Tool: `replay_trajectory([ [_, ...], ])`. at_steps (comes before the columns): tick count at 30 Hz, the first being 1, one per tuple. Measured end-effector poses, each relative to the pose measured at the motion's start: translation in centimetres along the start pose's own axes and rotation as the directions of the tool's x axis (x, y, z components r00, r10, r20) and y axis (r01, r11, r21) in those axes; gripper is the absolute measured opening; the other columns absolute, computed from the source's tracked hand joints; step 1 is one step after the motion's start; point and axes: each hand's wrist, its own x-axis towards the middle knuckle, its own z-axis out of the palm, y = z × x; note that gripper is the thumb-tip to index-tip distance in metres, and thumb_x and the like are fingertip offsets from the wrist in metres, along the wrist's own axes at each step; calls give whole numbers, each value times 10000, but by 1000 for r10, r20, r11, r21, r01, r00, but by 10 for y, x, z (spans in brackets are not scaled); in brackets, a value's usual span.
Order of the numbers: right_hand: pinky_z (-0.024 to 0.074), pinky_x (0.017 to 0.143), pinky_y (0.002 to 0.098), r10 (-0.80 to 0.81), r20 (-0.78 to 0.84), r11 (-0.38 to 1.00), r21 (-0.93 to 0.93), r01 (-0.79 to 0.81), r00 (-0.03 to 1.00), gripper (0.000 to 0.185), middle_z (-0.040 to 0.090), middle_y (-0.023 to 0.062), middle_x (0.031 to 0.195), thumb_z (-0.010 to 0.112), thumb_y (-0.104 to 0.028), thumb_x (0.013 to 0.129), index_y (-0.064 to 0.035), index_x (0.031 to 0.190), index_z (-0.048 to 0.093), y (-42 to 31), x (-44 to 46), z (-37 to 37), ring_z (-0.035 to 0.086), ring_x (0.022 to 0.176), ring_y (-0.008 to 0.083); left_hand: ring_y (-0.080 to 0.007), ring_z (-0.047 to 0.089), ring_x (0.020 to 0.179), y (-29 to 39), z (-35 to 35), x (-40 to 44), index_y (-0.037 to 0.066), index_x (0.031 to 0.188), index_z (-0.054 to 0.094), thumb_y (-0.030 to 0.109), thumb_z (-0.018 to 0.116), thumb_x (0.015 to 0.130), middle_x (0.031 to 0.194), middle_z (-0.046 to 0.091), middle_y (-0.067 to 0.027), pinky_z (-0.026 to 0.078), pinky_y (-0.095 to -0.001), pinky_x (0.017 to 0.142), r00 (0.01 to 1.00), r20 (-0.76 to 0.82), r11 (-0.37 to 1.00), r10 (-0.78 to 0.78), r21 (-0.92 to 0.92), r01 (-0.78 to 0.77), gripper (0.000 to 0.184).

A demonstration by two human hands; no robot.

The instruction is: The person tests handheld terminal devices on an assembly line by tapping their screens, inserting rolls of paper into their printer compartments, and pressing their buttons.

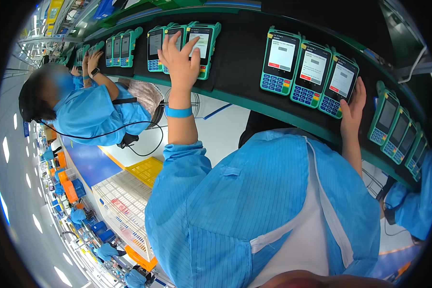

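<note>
My left hand (181, 62) is spread over a group of three card payment terminals with green casings. Its fingertips are at the lit screen of the right-hand terminal (200, 41) and over the middle one, which is partly hidden. In front of me, three more terminals stand side by side: a left one (279, 60), a middle one (312, 74) and a right one (338, 86). Their screens show text with a red button. My right hand (354, 105) grips the right terminal's edge, thumb at its lower corner and fingers along its side.
The black conveyor belt (237, 57) with a green edge carries further terminals (121, 49) to the left and dark-screened ones (393, 129) to the right. A co-worker in blue (96, 115) sits at the left. A wire rack (122, 197) stands behind me on the left.
</note>
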Motion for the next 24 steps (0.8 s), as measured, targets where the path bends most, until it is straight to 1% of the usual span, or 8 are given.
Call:
replay_trajectory([
  [2,151,1121,426,-3,-1,1000,3,3,1000,758,204,204,1466,545,-80,757,-40,1423,185,0,0,0,192,1378,324,-355,277,1311,7,0,0,244,1016,684,250,585,794,1280,455,-95,109,-592,1056,997,63,998,42,38,-45,244],
  [4,154,1121,426,2,3,1000,5,-2,1000,756,209,203,1463,543,-73,757,-38,1423,186,-2,0,0,198,1376,323,-356,277,1310,8,2,0,242,1002,689,250,591,785,1278,459,-94,112,-591,1057,997,75,999,33,40,-36,239],
  [8,158,1119,425,-3,6,1000,19,3,1000,754,213,201,1461,541,-67,759,-36,1423,185,1,0,-1,200,1375,320,-349,276,1314,-7,0,-2,238,997,688,243,586,780,1283,457,-86,114,-587,1057,1000,3,1000,-16,13,16,239],
  [12,165,1117,420,-4,8,1000,26,4,1000,752,216,199,1459,541,-64,761,-33,1423,185,1,0,-1,209,1370,315,-341,273,1318,-45,1,-2,253,1113,639,256,558,798,1294,453,-85,137,-597,1039,991,-73,986,-112,119,120,326],
  [14,168,1116,419,-7,13,999,36,7,1000,752,217,198,1458,542,-65,762,-32,1423,185,2,0,-1,213,1369,314,-338,271,1320,-68,4,0,245,1122,637,271,541,815,1307,447,-87,144,-600,1033,978,-115,971,-174,148,190,323],
  [18,173,1115,414,-15,15,999,35,14,1000,750,221,195,1457,547,-73,766,-34,1423,187,3,0,-1,222,1365,311,-311,252,1336,-98,8,4,246,1155,627,312,514,838,1338,426,-88,131,-610,1037,941,-72,918,-330,207,338,343],
  [23,168,1116,412,-17,10,999,33,17,1000,761,211,193,1466,553,-76,769,-37,1429,178,1,0,-1,217,1369,308,-302,240,1346,-112,12,9,271,1182,612,341,501,837,1356,410,-86,129,-611,1038,923,-25,891,-384,250,378,370],
  [24,130,1125,401,-16,17,999,46,15,1000,763,189,174,1482,548,-81,771,-37,1433,171,0,0,0,178,1384,294,-302,238,1347,-113,13,9,281,1190,605,347,502,833,1360,408,-87,131,-611,1038,914,-7,881,-405,262,393,377],
])
